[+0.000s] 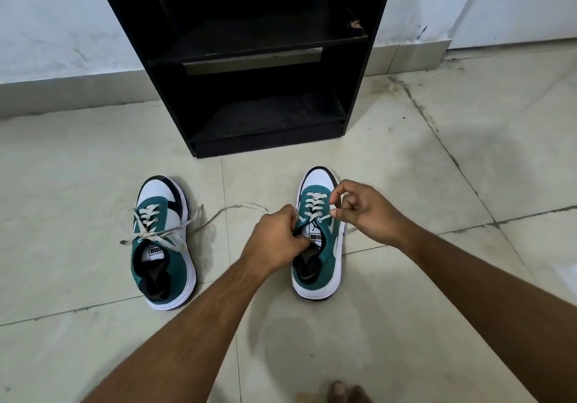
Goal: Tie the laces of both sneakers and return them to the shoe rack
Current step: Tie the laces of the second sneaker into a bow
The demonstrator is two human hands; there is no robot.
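Two green, white and black sneakers stand on the tiled floor, toes toward the black shoe rack (246, 59). The left sneaker (162, 243) has its laces crossed loosely over the tongue, ends lying out to both sides. Over the right sneaker (321, 246), my left hand (278, 240) is closed at the tongue and grips a lace (240, 207) that trails away to the left across the floor. My right hand (365, 212) pinches the other lace end beside the top eyelet on the shoe's right side.
The rack's two lower shelves hold nothing and stand open toward me against a white wall. Toes of a bare foot (346, 391) show at the bottom edge. Floor tiles surround the shoes on every side.
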